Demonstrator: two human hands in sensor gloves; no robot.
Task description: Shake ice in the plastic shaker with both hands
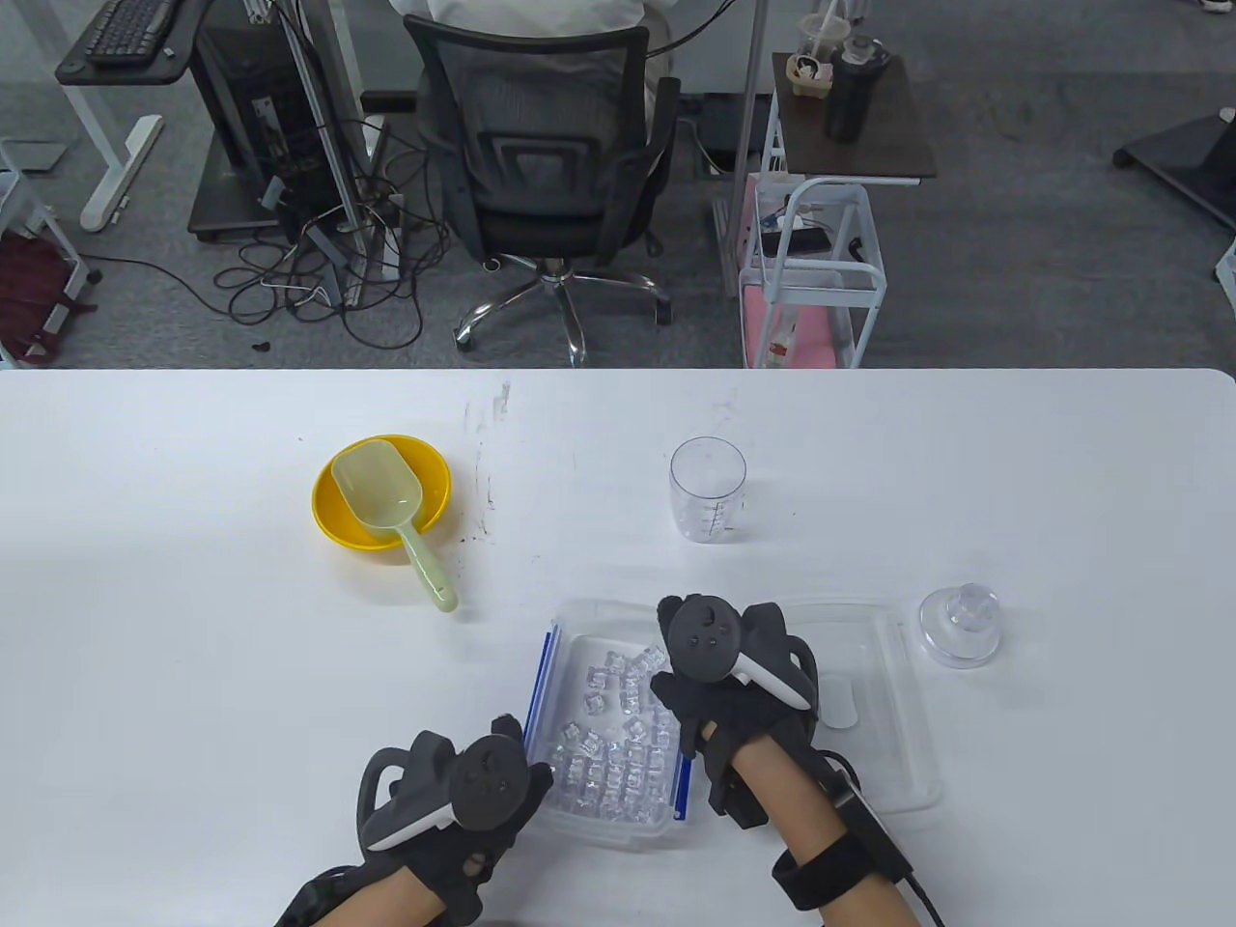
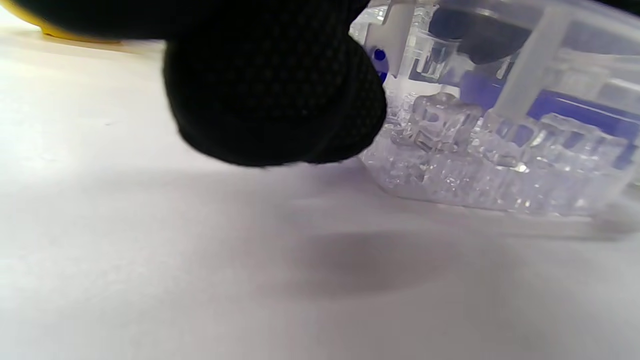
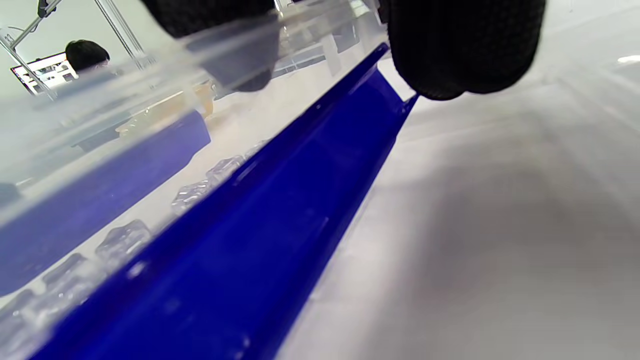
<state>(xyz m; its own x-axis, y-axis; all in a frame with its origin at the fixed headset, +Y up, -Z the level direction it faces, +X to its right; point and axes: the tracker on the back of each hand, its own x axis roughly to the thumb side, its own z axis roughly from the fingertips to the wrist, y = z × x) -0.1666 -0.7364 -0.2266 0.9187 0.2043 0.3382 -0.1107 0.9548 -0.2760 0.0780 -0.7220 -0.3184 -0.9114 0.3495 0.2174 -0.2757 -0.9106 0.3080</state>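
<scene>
The clear plastic shaker cup (image 1: 708,488) stands upright and empty at mid-table. Its clear domed lid (image 1: 959,626) lies apart at the right. A clear box of ice cubes (image 1: 608,724) with blue clips sits near the front edge. My left hand (image 1: 536,772) touches the box's near-left corner; a gloved fingertip (image 2: 275,100) lies against its wall (image 2: 500,165). My right hand (image 1: 676,705) grips the box's right rim: one finger (image 3: 465,50) is outside by the blue clip (image 3: 280,210), and another shows through the wall.
A yellow bowl (image 1: 338,521) holding a pale green scoop (image 1: 386,492) sits at the left. The box's clear lid (image 1: 869,715) lies flat just right of the box, under my right wrist. The table's far edge is beyond the shaker cup.
</scene>
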